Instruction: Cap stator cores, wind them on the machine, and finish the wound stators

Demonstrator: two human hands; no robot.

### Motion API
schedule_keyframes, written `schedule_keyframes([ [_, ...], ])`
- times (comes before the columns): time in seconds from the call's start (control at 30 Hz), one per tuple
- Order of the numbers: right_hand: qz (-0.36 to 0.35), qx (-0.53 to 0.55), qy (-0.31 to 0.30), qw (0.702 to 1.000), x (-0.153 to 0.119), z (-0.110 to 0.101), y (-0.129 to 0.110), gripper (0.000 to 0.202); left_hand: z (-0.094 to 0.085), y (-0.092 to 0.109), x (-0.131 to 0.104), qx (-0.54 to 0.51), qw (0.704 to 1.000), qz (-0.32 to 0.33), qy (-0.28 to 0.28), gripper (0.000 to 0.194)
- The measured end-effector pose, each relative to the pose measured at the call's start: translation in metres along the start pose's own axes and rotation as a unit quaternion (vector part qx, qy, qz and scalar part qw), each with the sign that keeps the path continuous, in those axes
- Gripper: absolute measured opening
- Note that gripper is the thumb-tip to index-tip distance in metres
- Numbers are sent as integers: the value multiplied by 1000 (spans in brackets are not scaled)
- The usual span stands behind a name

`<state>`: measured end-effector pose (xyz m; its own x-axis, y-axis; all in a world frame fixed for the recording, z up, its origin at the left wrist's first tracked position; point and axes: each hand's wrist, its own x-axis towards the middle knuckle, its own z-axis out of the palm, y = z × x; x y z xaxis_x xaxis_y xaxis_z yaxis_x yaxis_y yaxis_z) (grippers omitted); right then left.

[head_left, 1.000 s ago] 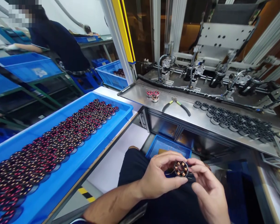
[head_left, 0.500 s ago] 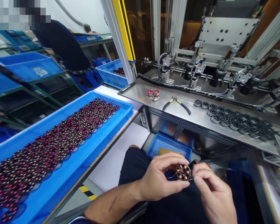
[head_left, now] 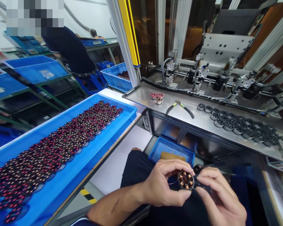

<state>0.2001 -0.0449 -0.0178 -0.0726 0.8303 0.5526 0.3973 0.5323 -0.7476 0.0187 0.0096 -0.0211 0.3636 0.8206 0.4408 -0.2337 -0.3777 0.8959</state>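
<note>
My left hand point(head_left: 166, 182) grips a small motor stator point(head_left: 186, 180) between thumb and fingers, over my lap. The stator is a round metal ring with copper-wound poles inside, its face turned up towards me. A thin loose wire sticks out of it on the left. Just right of the stator is my right hand point(head_left: 220, 193), its thumb and forefinger slightly apart close to the ring's edge. I see nothing between those fingertips. Behind the hands is a dark round object, partly hidden.
Many wound stators lie in a long blue tray point(head_left: 122, 125) at left. On the metal bench point(head_left: 143, 99) are cutting pliers point(head_left: 180, 108), three stators point(head_left: 158, 100) and rows of dark unwound cores point(head_left: 238, 122). A machine point(head_left: 219, 75) stands behind; a person point(head_left: 68, 50) sits at far left.
My right thumb and forefinger have parted from a pinch beside the stator and shifted slightly right. My left hand still holds the stator. The camera view has shifted a little.
</note>
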Motion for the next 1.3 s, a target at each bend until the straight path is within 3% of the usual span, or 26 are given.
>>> schedule_keyframes([
  [0.1,-22,-8,14,1000,2,4,-5,24,0,0,0,11,1000,5,4,46],
  [0.27,-50,-8,94,994,2,18,-17,21,4,1,1,62,996,47,35,45],
  [0.37,-90,1,97,991,1,21,-17,23,7,3,4,73,994,70,51,46],
  [0.47,-90,21,64,994,0,12,-10,24,8,5,6,33,998,44,43,46],
  [0.57,-66,35,12,997,5,-6,1,23,6,5,3,-85,995,-55,4,44],
  [0.73,-111,57,-164,979,30,-28,10,34,7,4,-1,-231,947,-217,-47,46],
  [0.9,-156,75,-210,962,46,-27,3,29,9,6,-1,-289,916,-266,-76,42],
  [1.0,-134,53,-176,974,44,-21,-2,21,7,8,1,-315,899,-294,-75,43],
  [1.1,-81,1,-95,992,39,-20,-7,17,6,8,3,-341,873,-341,-64,50],
  [1.17,-131,-50,-55,989,35,-22,-11,14,7,8,5,-357,863,-354,-53,55],
  [1.23,-209,-116,-22,971,29,-24,-15,18,11,8,5,-355,881,-310,-39,57],
  [1.3,-236,-176,26,955,22,-21,-17,20,15,8,6,-313,929,-198,-18,54],
])
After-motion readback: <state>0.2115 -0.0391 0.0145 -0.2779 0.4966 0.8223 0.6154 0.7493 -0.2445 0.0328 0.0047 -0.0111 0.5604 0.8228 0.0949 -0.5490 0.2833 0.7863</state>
